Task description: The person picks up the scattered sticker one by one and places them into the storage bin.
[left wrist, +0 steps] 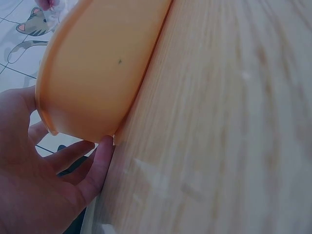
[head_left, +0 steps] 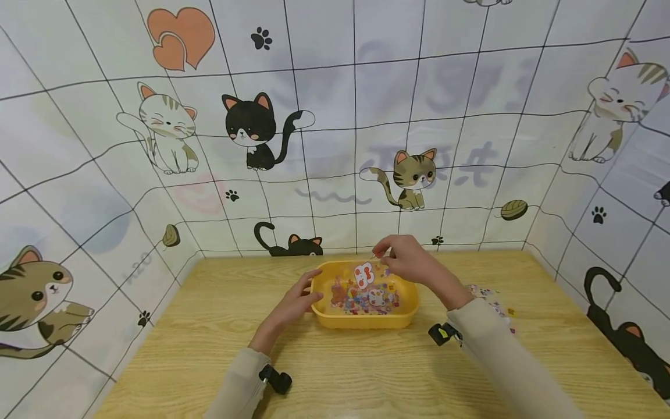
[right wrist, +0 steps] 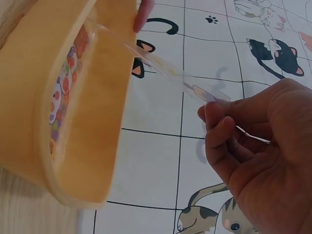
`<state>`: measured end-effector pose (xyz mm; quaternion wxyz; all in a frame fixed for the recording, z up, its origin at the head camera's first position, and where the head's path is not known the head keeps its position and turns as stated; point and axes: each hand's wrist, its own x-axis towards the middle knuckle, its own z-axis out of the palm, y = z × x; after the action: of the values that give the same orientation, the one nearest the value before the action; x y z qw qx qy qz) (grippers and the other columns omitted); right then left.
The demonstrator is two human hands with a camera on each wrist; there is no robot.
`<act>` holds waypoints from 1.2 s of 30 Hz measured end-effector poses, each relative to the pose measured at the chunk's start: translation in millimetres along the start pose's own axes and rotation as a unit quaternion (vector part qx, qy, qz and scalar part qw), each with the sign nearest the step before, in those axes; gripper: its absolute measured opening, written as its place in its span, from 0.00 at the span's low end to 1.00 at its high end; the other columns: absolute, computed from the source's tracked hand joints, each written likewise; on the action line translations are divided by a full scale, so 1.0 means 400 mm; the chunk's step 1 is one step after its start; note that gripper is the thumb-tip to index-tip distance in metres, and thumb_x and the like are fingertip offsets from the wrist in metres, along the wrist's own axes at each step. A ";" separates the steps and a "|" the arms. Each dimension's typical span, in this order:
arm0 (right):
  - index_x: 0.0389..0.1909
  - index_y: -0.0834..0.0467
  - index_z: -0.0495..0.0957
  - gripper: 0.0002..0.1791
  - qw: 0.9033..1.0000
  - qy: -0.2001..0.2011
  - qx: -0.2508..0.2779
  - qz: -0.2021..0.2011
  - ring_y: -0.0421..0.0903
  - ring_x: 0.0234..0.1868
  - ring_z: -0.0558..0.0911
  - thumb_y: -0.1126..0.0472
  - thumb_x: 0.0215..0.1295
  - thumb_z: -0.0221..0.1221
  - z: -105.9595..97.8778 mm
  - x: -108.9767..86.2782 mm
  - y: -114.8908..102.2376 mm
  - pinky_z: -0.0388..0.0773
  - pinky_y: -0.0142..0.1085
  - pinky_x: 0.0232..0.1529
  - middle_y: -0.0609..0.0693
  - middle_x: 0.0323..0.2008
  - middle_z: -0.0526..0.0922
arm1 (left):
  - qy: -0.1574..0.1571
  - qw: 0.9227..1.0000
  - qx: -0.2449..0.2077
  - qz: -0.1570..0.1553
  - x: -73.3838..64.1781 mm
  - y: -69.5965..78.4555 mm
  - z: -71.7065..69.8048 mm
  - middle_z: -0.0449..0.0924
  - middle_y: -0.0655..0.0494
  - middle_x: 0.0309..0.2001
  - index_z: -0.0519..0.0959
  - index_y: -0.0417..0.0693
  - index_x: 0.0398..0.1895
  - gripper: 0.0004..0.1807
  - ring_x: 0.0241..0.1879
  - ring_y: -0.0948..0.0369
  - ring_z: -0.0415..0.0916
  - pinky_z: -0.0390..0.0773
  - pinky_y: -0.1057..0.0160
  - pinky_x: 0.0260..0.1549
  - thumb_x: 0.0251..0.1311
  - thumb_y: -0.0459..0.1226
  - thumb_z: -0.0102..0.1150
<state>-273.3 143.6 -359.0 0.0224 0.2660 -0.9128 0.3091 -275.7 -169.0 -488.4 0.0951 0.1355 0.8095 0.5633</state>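
Note:
A yellow plastic basin (head_left: 366,322) stands on the table, with many small colourful stickers (head_left: 356,299) inside it. My left hand (head_left: 295,299) holds the basin's left end, thumb and fingers around its rim and wall; the left wrist view shows that hand (left wrist: 53,165) against the basin's outer wall (left wrist: 102,73). Over the basin's far right side, my right hand (head_left: 405,259) pinches a clear plastic sheet (right wrist: 165,68) between thumb and fingers. The sheet slants down into the basin. A red and white animal-face sticker (head_left: 363,275) shows just left of the right hand.
On the wooden table (head_left: 235,326), right of the basin and partly behind the right sleeve, lies a scatter of colourful stickers (head_left: 489,299). A cat-patterned cloth wall (head_left: 335,145) closes off the back and both sides.

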 end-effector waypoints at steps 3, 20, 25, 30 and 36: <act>0.53 0.65 0.83 0.13 1.000 -0.010 0.014 0.004 0.45 0.33 0.83 0.70 0.73 0.57 0.020 0.014 0.002 0.77 0.33 0.30 0.58 0.46 0.86 | 0.001 1.000 0.002 0.001 0.002 -0.002 0.000 0.63 0.37 0.75 0.60 0.62 0.80 0.33 0.65 0.43 0.74 0.87 0.52 0.50 0.74 0.39 0.55; 0.54 0.69 0.83 0.15 0.997 -0.069 -0.034 0.025 0.42 0.27 0.85 0.69 0.71 0.57 0.069 0.061 -0.001 0.85 0.39 0.40 0.62 0.49 0.88 | -0.009 1.000 0.002 0.010 0.006 -0.004 -0.003 0.62 0.36 0.75 0.58 0.59 0.81 0.34 0.66 0.41 0.73 0.87 0.52 0.50 0.75 0.38 0.53; 0.56 0.71 0.82 0.19 0.993 -0.090 -0.032 0.063 0.45 0.24 0.85 0.73 0.69 0.50 0.075 0.070 0.002 0.83 0.35 0.33 0.66 0.53 0.87 | 0.001 1.000 0.007 0.002 0.004 0.001 -0.003 0.63 0.37 0.76 0.60 0.62 0.80 0.34 0.67 0.42 0.73 0.87 0.51 0.51 0.74 0.38 0.55; 0.52 0.71 0.85 0.18 0.991 -0.086 -0.045 0.096 0.48 0.26 0.88 0.74 0.67 0.52 0.074 0.076 0.003 0.87 0.39 0.36 0.67 0.51 0.87 | 0.000 1.000 0.007 0.004 0.001 0.005 -0.001 0.63 0.37 0.76 0.59 0.61 0.81 0.33 0.67 0.42 0.73 0.87 0.51 0.51 0.75 0.38 0.54; 0.30 0.65 0.87 0.14 0.984 -0.100 -0.069 0.131 0.50 0.22 0.88 0.74 0.63 0.52 0.073 0.081 0.003 0.78 0.32 0.24 0.59 0.29 0.88 | 0.000 1.000 0.006 0.001 -0.004 0.008 -0.001 0.62 0.38 0.76 0.60 0.62 0.80 0.33 0.67 0.42 0.73 0.86 0.50 0.51 0.75 0.39 0.54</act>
<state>-298.0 112.1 -376.7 -0.0911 0.1712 -0.9566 0.2174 -274.0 -168.9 -485.4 0.0939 0.1369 0.8130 0.5581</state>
